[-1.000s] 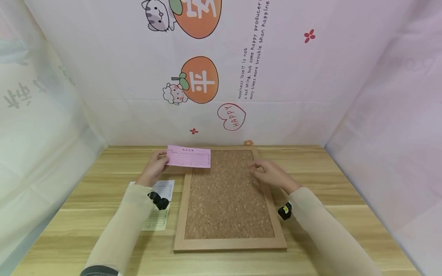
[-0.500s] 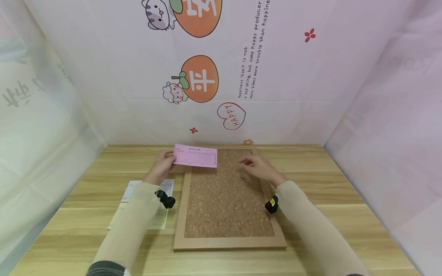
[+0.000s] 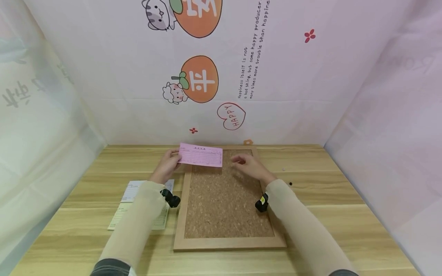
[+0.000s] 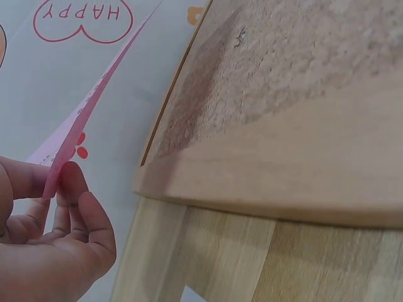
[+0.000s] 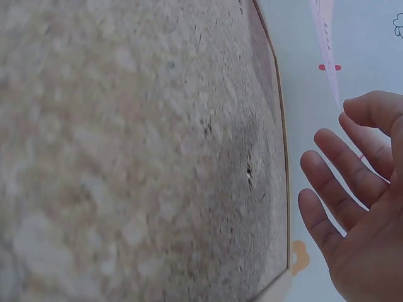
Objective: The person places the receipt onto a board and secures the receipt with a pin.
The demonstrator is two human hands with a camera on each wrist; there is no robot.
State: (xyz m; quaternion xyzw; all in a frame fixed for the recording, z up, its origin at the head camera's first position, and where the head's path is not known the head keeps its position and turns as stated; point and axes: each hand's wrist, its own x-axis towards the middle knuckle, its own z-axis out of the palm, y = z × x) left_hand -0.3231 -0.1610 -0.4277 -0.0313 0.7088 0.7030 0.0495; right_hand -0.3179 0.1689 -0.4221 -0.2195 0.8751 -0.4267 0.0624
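Observation:
A pink printed slip (image 3: 200, 155) is pinched by one short edge between the thumb and fingers of my left hand (image 3: 167, 166). It hangs above the upper left part of a wood-framed cork board (image 3: 228, 203); in the left wrist view the slip (image 4: 88, 113) is seen nearly edge-on, apart from the board. My right hand (image 3: 250, 166) hovers over the upper right of the cork, close to the slip's right end. Its fingers (image 5: 330, 195) are loosely bent and spread, the thumb near the index fingertip, and I see nothing between them.
Left of the board lie a white printed slip (image 3: 132, 189) and a yellowish one (image 3: 121, 214), partly under my left forearm. A small black dot-like object (image 3: 291, 183) and a tiny pale one (image 3: 284, 169) lie right of the board. A printed cloth wall (image 3: 276, 122) stands behind.
My left hand has carried the pink slip to the right over the board. My right hand has moved left toward it, uncovering the small objects at the right.

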